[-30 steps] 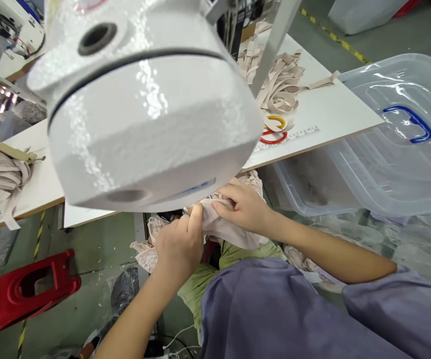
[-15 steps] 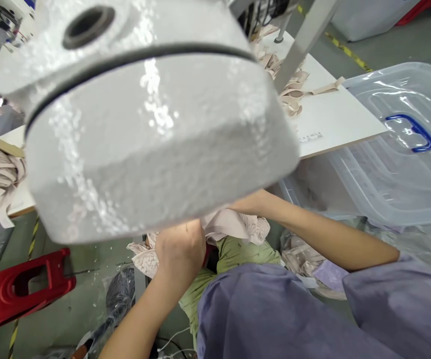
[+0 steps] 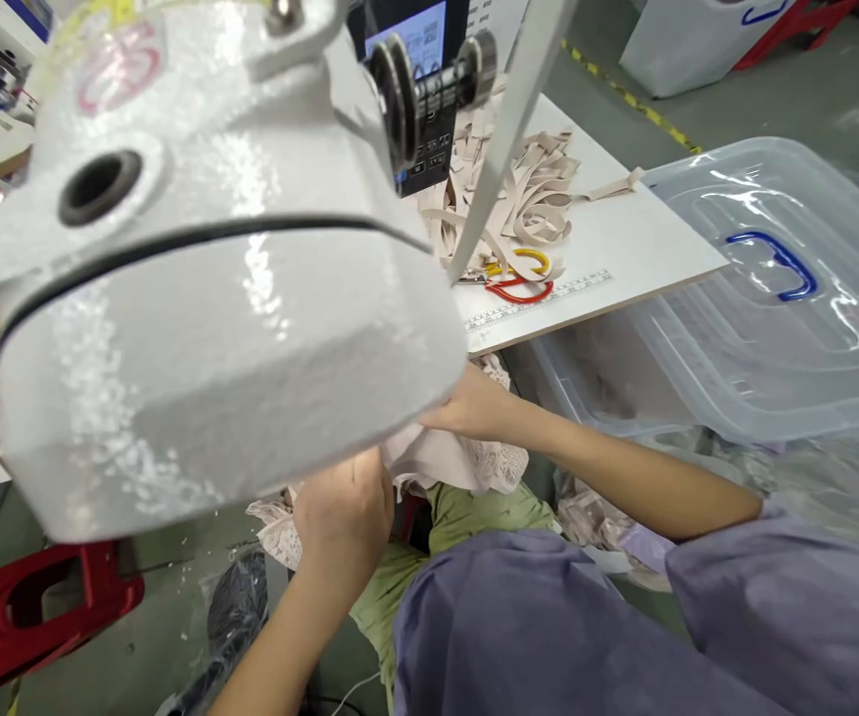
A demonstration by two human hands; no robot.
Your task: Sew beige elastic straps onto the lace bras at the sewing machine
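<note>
Head view shows my purple sleeve (image 3: 549, 636) nearest, then my left hand (image 3: 344, 512) curled shut on the pale pink lace fabric (image 3: 440, 462) under the sewing machine head (image 3: 206, 298). My right hand (image 3: 474, 408) lies on the same fabric; its fingers are hidden, so I cannot tell its grip. I judge the cloth wants even tension and a flat feed. Farther off, the table (image 3: 638, 249) carries beige straps (image 3: 534, 194), beside a clear plastic bin (image 3: 758, 298).

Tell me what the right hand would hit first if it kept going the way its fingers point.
Probably the white glossy sewing machine head: the right hand, resting on pale pink lace fabric, points left beneath it. Depth is unclear.
</note>
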